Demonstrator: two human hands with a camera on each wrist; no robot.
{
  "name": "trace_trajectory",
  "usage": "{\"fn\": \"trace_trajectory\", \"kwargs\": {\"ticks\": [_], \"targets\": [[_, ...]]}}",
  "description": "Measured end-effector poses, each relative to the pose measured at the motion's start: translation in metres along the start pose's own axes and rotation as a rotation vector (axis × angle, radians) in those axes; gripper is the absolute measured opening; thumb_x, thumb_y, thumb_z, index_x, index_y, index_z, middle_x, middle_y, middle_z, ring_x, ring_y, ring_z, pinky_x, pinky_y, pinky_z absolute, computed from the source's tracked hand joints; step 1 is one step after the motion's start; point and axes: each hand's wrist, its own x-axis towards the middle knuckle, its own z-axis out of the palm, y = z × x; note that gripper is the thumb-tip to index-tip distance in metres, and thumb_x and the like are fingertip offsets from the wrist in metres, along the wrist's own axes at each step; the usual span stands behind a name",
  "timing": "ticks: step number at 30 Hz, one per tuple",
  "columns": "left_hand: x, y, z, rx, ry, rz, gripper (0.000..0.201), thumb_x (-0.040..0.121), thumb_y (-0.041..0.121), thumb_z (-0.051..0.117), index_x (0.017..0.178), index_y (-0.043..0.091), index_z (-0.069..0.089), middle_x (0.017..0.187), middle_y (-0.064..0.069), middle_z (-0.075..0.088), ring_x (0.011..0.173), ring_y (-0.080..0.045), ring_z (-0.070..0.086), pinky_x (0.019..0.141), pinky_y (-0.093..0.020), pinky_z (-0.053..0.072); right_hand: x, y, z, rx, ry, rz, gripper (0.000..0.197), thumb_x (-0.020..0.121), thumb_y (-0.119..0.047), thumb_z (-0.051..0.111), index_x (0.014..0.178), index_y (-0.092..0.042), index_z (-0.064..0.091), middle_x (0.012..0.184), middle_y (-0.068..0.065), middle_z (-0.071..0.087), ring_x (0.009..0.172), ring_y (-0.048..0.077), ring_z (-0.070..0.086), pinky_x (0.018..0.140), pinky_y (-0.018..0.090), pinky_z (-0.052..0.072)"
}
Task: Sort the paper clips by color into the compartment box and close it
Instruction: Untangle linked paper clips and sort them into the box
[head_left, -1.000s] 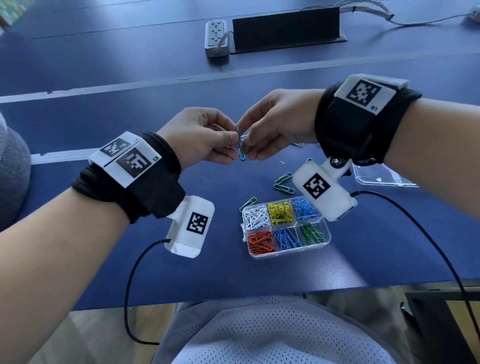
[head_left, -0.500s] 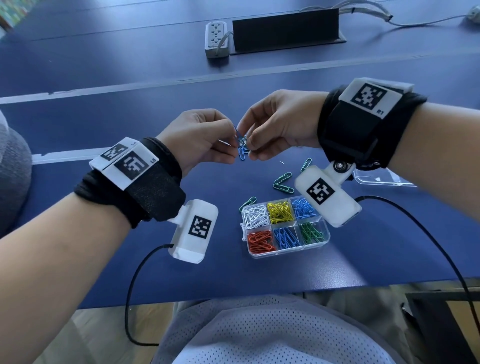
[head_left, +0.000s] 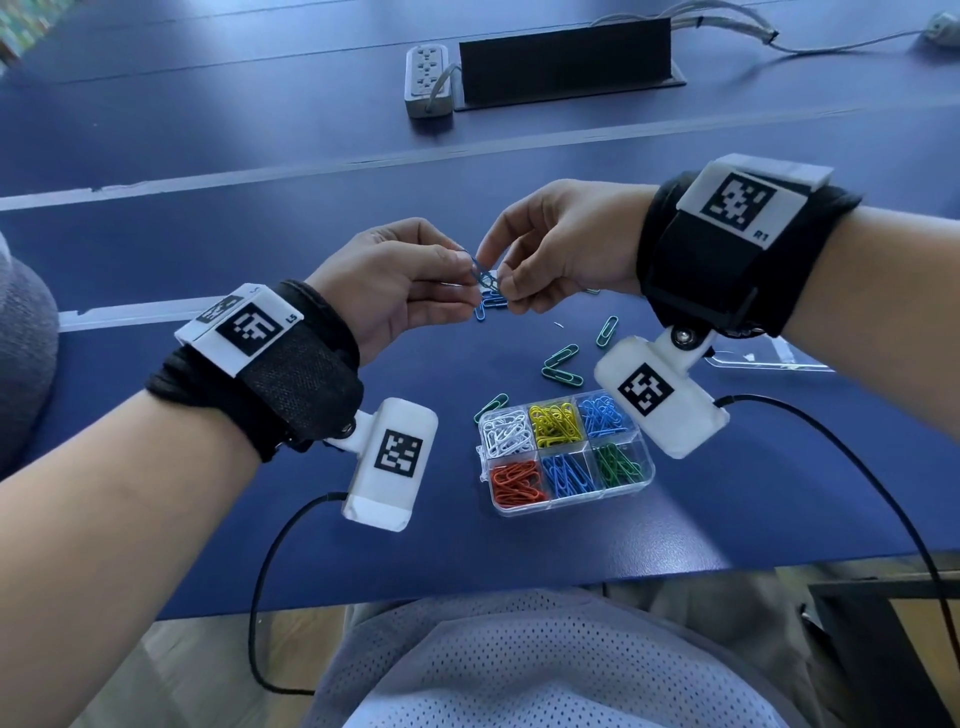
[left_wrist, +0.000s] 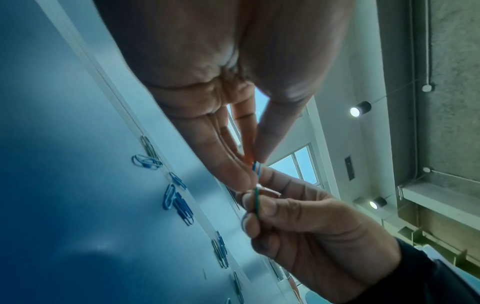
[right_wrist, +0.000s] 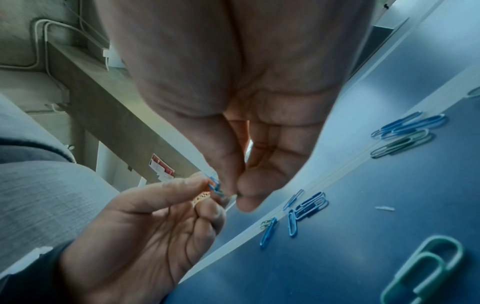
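Observation:
Above the table my left hand (head_left: 464, 276) and right hand (head_left: 500, 278) meet fingertip to fingertip on two tangled paper clips (head_left: 483, 271). The left wrist view shows my left hand (left_wrist: 255, 161) pinching a blue clip (left_wrist: 255, 166) while the right hand (left_wrist: 255, 205) pinches a green clip (left_wrist: 256, 200). In the right wrist view the blue clip (right_wrist: 214, 184) sits between both hands' fingertips. The clear compartment box (head_left: 574, 503) lies open near the front edge, holding white, yellow, blue, orange and green clips in separate cells. Loose green clips (head_left: 561, 358) and blue clips (head_left: 488, 304) lie on the table.
A clear lid (head_left: 769, 359) lies on the table, partly behind my right wrist. A power strip (head_left: 427, 78) and a black cable housing (head_left: 566, 62) sit at the back. Wrist-camera cables (head_left: 270, 571) trail off the table's front edge.
Both hands have stayed together on the linked clips, which have risen slightly between the fingertips. The right wrist shifted a little and uncovered one more green clip on the table.

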Motion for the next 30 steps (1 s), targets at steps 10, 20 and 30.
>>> {"fn": "trace_trajectory", "kwargs": {"ticks": [10,20,30], "targets": [[-0.003,-0.002,0.003,0.074,0.012,0.028,0.016,0.084,-0.004,0.057,0.075,0.008,0.063,0.058,-0.002,0.067,0.055,-0.011,0.066,0.058,-0.021,0.058,-0.006,-0.004,-0.003,-0.026,0.053,-0.036,0.023,0.085,0.01,0.055,0.086,-0.012,0.063,0.073,0.006,0.059,0.057,0.009,0.056,0.049,0.012,0.049],[-0.004,-0.006,0.007,0.148,0.062,0.098,0.009,0.079,-0.001,0.066,0.075,0.006,0.063,0.058,-0.002,0.068,0.053,-0.01,0.067,0.059,-0.022,0.059,-0.007,-0.008,0.0,0.016,0.171,-0.08,0.021,0.079,0.008,0.063,0.081,-0.013,0.062,0.086,0.018,0.061,0.065,0.019,0.057,0.059,0.019,0.056],[-0.003,-0.007,0.013,0.138,0.122,0.049,0.019,0.084,-0.002,0.061,0.069,0.008,0.055,0.055,-0.006,0.062,0.051,-0.011,0.067,0.056,-0.024,0.059,-0.008,-0.015,0.005,-0.102,0.169,-0.012,0.021,0.075,0.005,0.069,0.084,-0.013,0.063,0.08,0.016,0.061,0.053,0.015,0.06,0.061,0.025,0.06]]}}
